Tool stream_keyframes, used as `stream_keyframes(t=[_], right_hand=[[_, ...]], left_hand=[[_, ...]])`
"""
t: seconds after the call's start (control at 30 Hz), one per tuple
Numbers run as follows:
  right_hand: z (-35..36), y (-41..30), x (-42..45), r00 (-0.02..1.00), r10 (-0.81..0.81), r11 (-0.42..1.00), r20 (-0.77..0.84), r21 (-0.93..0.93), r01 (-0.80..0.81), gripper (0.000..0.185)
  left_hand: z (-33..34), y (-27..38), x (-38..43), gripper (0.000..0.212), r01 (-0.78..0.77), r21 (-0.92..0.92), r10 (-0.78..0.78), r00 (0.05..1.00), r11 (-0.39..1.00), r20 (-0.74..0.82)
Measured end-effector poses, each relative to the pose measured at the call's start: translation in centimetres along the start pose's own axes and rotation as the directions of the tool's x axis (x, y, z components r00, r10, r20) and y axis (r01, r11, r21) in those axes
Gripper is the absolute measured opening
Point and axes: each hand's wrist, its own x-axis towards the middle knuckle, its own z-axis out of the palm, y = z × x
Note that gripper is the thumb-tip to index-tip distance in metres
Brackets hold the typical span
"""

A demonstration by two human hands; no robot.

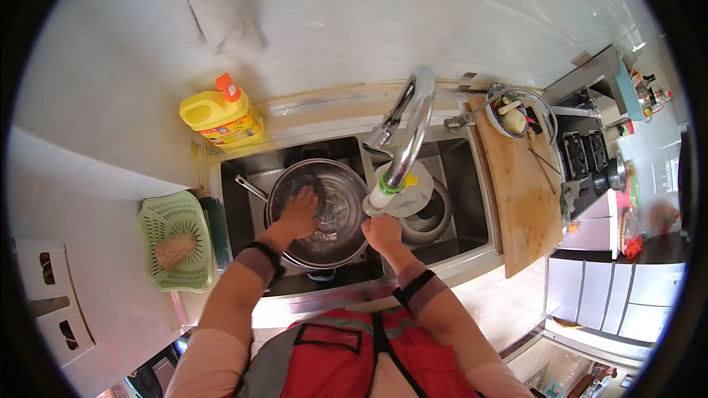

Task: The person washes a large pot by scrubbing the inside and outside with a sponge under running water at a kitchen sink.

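A wide round metal pan (345,249) sits in the left basin of the double sink (238,276), its inside wet. My left hand (300,214) reaches into it, fingers spread over a dark, blurred scrubbing pad (298,183) against the pan's inner side. At the pan's right rim my right hand (383,235) is curled; its fingertips are partly hidden. Just above that hand hangs the white nozzle (378,203) of the chrome faucet (416,127). A steel handle (250,188) juts out left of the pan.
A white plate (412,199) lies over a round vessel (437,232) in the right basin. Right of it are a wooden board (514,193) and a bowl of vegetables (492,116). A yellow detergent jug (199,116) stands behind; a green basket (199,271) is at left.
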Motion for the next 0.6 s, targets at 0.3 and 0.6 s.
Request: stream_keyframes(t=[0.3, 0.6], right_hand=[[-1.0, -0.8, -0.3, 0.999, 0.044, 0.998, -0.032, -0.037, -0.045, 0.028], [-2.3, -0.9, -0.5, 0.993, -0.108, 0.993, -0.055, -0.043, 0.106, 0.029]], left_hand=[[2.4, 7.2, -1.6, 0.067, -0.353, -0.032, 0.354, 0.928, 0.935, 0.115], [0.6, -0.6, -2.7, 0.066, -0.042, 0.051, 0.043, 0.999, 0.998, -0.005]])
